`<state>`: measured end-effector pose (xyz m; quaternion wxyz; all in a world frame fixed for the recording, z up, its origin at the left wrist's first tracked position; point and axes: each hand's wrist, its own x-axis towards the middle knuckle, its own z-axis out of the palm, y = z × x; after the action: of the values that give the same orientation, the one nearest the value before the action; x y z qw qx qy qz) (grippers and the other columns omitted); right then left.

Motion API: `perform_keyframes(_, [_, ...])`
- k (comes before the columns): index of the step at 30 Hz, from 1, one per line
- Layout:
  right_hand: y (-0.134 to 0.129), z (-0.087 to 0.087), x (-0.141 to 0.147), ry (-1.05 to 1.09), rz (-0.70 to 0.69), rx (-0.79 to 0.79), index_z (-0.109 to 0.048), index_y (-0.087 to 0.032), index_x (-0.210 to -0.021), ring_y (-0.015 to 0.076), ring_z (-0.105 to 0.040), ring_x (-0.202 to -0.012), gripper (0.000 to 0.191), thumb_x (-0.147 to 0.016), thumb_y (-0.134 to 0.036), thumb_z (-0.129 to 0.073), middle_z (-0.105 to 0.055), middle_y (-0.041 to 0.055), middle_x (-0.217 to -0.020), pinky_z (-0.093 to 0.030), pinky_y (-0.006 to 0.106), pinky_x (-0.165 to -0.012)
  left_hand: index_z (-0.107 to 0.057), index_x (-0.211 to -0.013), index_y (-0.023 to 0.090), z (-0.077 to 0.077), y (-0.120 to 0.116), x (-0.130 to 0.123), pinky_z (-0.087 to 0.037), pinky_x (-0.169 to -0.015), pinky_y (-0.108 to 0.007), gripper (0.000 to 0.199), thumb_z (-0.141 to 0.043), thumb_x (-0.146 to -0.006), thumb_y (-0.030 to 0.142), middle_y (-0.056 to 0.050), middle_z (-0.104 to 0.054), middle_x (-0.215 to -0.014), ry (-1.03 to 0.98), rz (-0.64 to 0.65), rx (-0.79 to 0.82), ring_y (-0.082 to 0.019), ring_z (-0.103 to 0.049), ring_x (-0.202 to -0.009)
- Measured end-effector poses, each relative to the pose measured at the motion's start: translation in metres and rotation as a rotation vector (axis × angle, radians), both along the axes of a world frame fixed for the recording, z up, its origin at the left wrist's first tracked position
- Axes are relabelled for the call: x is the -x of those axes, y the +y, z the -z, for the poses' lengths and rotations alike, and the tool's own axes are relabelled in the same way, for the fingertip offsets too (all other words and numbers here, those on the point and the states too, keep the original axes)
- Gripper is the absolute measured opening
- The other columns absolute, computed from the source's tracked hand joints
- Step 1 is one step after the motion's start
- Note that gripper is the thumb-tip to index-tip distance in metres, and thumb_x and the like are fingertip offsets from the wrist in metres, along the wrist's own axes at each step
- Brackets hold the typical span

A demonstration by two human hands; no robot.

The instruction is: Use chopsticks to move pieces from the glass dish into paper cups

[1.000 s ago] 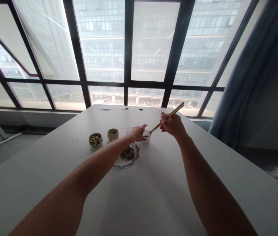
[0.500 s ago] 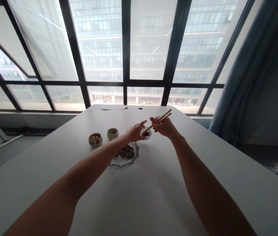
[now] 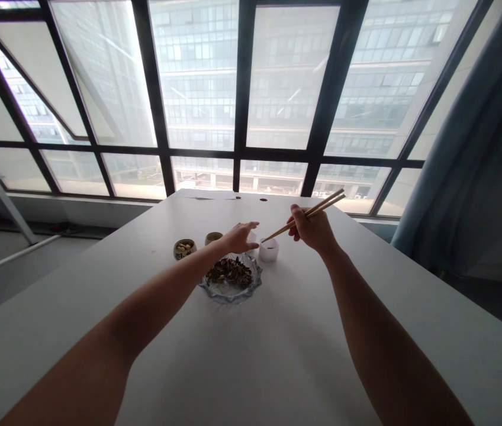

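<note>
My right hand (image 3: 311,228) grips a pair of wooden chopsticks (image 3: 306,214), their tips at the rim of a small white cup (image 3: 269,251). Little of the cup's content shows. To the left, my left hand (image 3: 240,238) has its thumb and fingers apart, beside another pale cup (image 3: 251,239) that it partly hides. Under my left forearm sits a scalloped glass dish (image 3: 232,294) holding dark striped seeds (image 3: 233,271).
Left of my left hand stand a patterned bowl (image 3: 184,251) with pale nuts and a plain greenish bowl (image 3: 213,238). The white table (image 3: 251,355) reaches the windows. A blue curtain (image 3: 450,142) hangs at the right.
My left hand has let go of the white cup, which now stands on the table. My right hand has shifted right with the chopsticks. The view has turned slightly left.
</note>
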<state>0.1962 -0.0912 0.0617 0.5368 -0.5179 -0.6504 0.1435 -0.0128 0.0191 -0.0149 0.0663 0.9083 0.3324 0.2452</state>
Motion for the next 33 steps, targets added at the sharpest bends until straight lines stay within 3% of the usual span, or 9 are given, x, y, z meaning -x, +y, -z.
perform_keyframes(3, [-0.002,0.002,0.008,-0.062,-0.215,0.186,-0.062,-0.015,-0.061,0.0103,-0.055,-0.034,0.054,-0.092,-0.059,-0.055,-0.062,0.0035,-0.045,-0.042,0.019,-0.036,-0.056,-0.134,0.017,0.000,-0.010,0.050,-0.045,-0.109,-0.050,0.054,-0.065,-0.086,0.038,-0.014,-0.063,-0.135,-0.116,-0.074,-0.111,-0.031,-0.057,-0.127])
perform_keyframes(7, [0.001,0.013,0.024,-0.207,-0.467,0.471,-0.063,-0.015,-0.061,0.0106,-0.056,-0.036,0.056,-0.087,-0.065,-0.059,-0.064,0.0039,-0.047,-0.044,0.020,-0.038,-0.062,-0.122,0.018,0.015,-0.024,0.117,-0.049,-0.104,-0.050,0.040,-0.061,-0.088,0.039,-0.012,-0.068,-0.124,-0.264,-0.278,-0.202,-0.030,-0.061,-0.119])
perform_keyframes(10, [0.005,0.026,0.037,-0.264,-0.519,0.538,-0.063,-0.015,-0.062,0.0113,-0.058,-0.038,0.056,-0.087,-0.066,-0.059,-0.065,0.0044,-0.050,-0.046,0.021,-0.040,-0.063,-0.115,0.019,0.031,-0.028,0.152,-0.048,-0.104,-0.050,0.034,-0.060,-0.088,0.039,-0.012,-0.067,-0.123,-0.333,-0.405,-0.252,-0.030,-0.061,-0.118])
perform_keyframes(12, [0.008,0.035,0.045,-0.251,-0.489,0.483,-0.062,-0.016,-0.064,0.0120,-0.059,-0.040,0.054,-0.087,-0.065,-0.058,-0.065,0.0037,-0.050,-0.048,0.021,-0.042,-0.063,-0.114,0.018,0.043,-0.029,0.167,-0.047,-0.105,-0.051,0.034,-0.060,-0.087,0.040,-0.013,-0.065,-0.126,-0.357,-0.462,-0.269,-0.031,-0.059,-0.120])
perform_keyframes(16, [0.014,0.049,0.054,-0.242,-0.395,0.280,-0.058,-0.018,-0.064,0.0124,-0.059,-0.041,0.053,-0.087,-0.066,-0.055,-0.063,0.0016,-0.050,-0.047,0.021,-0.042,-0.059,-0.119,0.017,0.062,-0.030,0.179,-0.045,-0.108,-0.051,0.040,-0.058,-0.088,0.043,-0.016,-0.061,-0.132,-0.408,-0.524,-0.266,-0.032,-0.055,-0.126])
perform_keyframes(19, [0.014,0.049,0.055,-0.214,-0.350,0.202,-0.059,-0.019,-0.066,0.0121,-0.057,-0.039,0.055,-0.086,-0.069,-0.053,-0.062,0.0012,-0.049,-0.044,0.021,-0.039,-0.057,-0.123,0.017,0.072,-0.032,0.180,-0.042,-0.111,-0.051,0.045,-0.057,-0.088,0.045,-0.016,-0.059,-0.134,-0.434,-0.552,-0.236,-0.032,-0.053,-0.129])
perform_keyframes(25, [0.006,0.041,0.058,-0.157,-0.325,0.188,-0.061,-0.018,-0.067,0.0111,-0.053,-0.036,0.062,-0.085,-0.076,-0.048,-0.062,0.0023,-0.049,-0.041,0.020,-0.037,-0.053,-0.128,0.017,0.081,-0.032,0.178,-0.042,-0.111,-0.049,0.051,-0.057,-0.088,0.049,-0.016,-0.060,-0.134,-0.447,-0.588,-0.131,-0.032,-0.053,-0.129])
perform_keyframes(33, [0.012,0.053,0.067,-0.158,-0.278,0.134,-0.061,-0.017,-0.070,0.0126,-0.056,-0.040,0.068,-0.082,-0.082,-0.044,-0.063,0.0034,-0.053,-0.044,0.022,-0.040,-0.051,-0.131,0.015,0.086,-0.031,0.177,-0.047,-0.105,-0.050,0.057,-0.055,-0.089,0.054,-0.018,-0.062,-0.132,-0.446,-0.591,-0.035,-0.033,-0.058,-0.123])
